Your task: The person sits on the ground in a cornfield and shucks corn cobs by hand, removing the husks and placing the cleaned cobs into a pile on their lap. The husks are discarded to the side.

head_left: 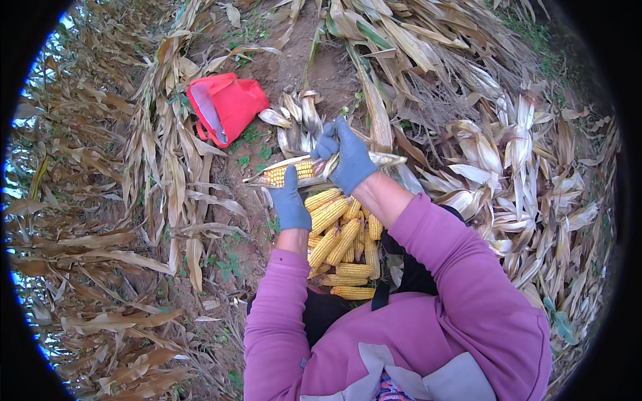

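Between my two gloved hands lies an ear of corn (284,175), partly husked, its yellow kernels showing toward the left. My left hand (289,204), in a blue-grey glove, grips it from below with the thumb up against the kernels. My right hand (346,155), gloved alike, is closed on the dry husk (384,159) at the ear's right part. Just below the hands, a heap of bare yellow corn cobs (344,234) rests on the ground in front of my body.
A red bag (227,107) lies on the soil at the upper left. Several ears in husk (297,117) sit beyond my hands. Loose husks (508,174) pile up at the right. Cut dry stalks (428,40) lie at the top; standing dry corn plants (73,167) line the left.
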Demonstrator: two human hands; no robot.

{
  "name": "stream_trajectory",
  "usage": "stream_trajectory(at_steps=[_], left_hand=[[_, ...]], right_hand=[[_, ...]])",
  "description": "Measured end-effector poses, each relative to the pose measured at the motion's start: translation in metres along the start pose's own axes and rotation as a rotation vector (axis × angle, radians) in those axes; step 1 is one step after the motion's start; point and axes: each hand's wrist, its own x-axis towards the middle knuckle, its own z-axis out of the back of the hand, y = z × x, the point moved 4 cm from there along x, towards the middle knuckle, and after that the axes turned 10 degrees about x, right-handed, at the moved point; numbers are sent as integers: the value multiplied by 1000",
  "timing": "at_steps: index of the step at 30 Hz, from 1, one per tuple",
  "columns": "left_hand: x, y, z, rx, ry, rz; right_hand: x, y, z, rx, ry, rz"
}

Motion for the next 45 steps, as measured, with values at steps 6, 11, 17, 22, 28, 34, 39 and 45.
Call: stream_trajectory(at_steps=[6,11,17,22,28,34,39,45], left_hand=[[-3,16,-10,-305,48,155],[56,-16,51,-153,-33,68],[72,-83,127,-176,-398,-170],[47,-107,97,296,-245,-525],[17,-75,29,981,326,-488],[-9,-50,-18,1140,604,-431],[-12,-58,-19,1183,566,-456],[-13,-64,-21,1237,530,-527]], right_hand=[[-21,-19,-20,47,304,-374],[-69,-65,-21,-214,420,-863],[-82,-44,-16,-1203,592,-700],[-43,-40,36,-1180,460,-543],[-12,-1,-12,-1289,279,116],[10,26,33,-1492,249,181],[-21,33,-14,-1366,250,155],[-11,28,-1,-1092,312,106]])
